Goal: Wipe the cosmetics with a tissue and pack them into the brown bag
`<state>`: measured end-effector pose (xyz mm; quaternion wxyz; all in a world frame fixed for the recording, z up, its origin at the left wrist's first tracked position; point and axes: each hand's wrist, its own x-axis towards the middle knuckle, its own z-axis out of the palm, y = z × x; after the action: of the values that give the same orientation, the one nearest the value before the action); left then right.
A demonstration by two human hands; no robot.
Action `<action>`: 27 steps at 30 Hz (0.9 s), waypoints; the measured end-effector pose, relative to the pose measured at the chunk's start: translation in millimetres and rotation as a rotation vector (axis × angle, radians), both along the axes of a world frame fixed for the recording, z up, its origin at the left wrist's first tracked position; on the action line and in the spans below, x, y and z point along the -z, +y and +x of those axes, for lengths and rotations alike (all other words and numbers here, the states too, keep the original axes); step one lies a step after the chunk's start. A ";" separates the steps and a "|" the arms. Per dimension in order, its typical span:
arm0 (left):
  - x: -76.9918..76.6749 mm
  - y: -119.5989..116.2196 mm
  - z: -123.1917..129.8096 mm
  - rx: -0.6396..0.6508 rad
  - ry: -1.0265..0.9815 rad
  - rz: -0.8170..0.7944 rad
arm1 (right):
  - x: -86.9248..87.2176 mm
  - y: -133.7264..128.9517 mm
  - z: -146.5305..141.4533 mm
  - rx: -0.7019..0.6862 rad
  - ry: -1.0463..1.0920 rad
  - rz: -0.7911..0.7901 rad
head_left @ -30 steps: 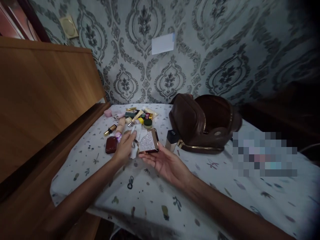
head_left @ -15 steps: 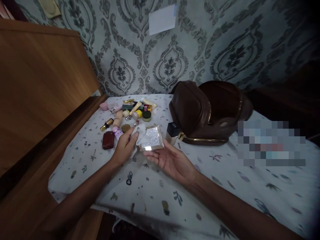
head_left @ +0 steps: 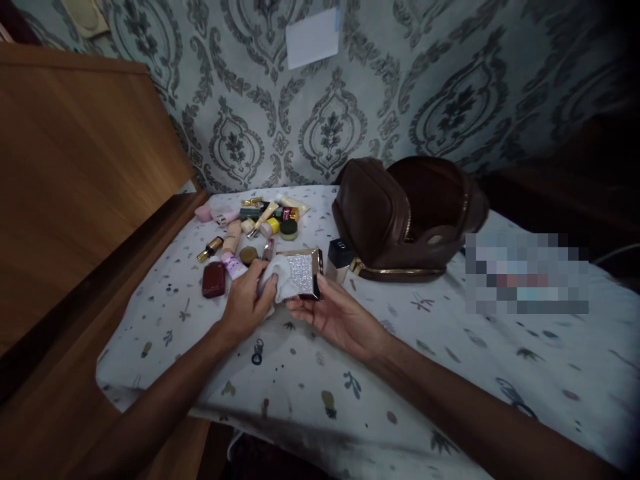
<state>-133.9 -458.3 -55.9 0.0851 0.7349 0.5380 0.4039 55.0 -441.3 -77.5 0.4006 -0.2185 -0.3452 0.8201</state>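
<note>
My right hand (head_left: 345, 320) grips the right edge of a square makeup compact (head_left: 304, 270) with a glittering lid and a shiny gold-toned rim. In my left hand (head_left: 249, 297) is a bunched white cloth (head_left: 283, 280), pressed against the compact's left side and hiding part of it. Both hands are closed, a little above the patterned sheet. Just behind the compact stands a black-capped foundation bottle (head_left: 340, 257). Left of my left hand lie a dark red case (head_left: 214, 279) and a purple-and-white tube (head_left: 233, 265).
Several cosmetics, among them a dark green-lidded jar (head_left: 289, 230) and a gold-and-black bottle (head_left: 210, 249), lie toward the wall. An unzipped brown leather bag (head_left: 380, 213) sits at the back right. A wooden panel (head_left: 90, 147) borders the left side. One patch at right is blurred out.
The compact has tilted in my right hand, so its rim looks darker. The cloth has shifted slightly down over its left part. The whole view has turned a little to the right.
</note>
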 end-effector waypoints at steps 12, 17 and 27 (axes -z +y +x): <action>-12.2 -8.3 9.2 0.166 0.026 0.137 | 8.5 -5.1 -7.0 -0.011 -0.151 0.260; -16.9 -15.4 15.3 0.312 0.069 0.221 | 15.4 -3.3 -6.7 0.028 -0.245 0.338; -19.6 -6.4 7.9 0.300 -0.012 0.201 | 16.9 0.1 -4.4 -0.127 -0.174 0.260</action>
<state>-126.0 -464.6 -36.3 0.0737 0.8095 0.3787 0.4426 50.6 -441.2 -94.4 0.3414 -0.2125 -0.4949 0.7703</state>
